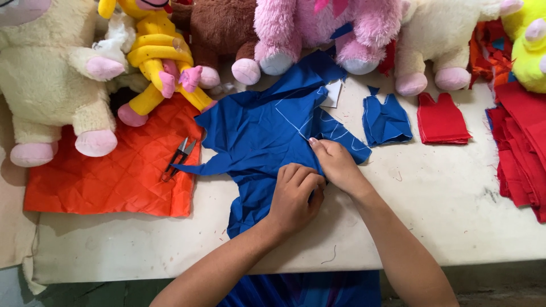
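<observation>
Both hands, left hand (296, 196) and right hand (335, 165), pinch the blue cloth (267, 136); it looks light and limp, best gripped at the edge under the fingertips

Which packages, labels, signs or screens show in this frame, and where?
No packages, signs or screens.
White card: small plain rectangle, on the table at the upper right edge of the blue cloth, partly tucked under it; whether it is a label cannot be told.

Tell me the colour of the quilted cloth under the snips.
Orange quilted cloth, seen in the head view.
</observation>
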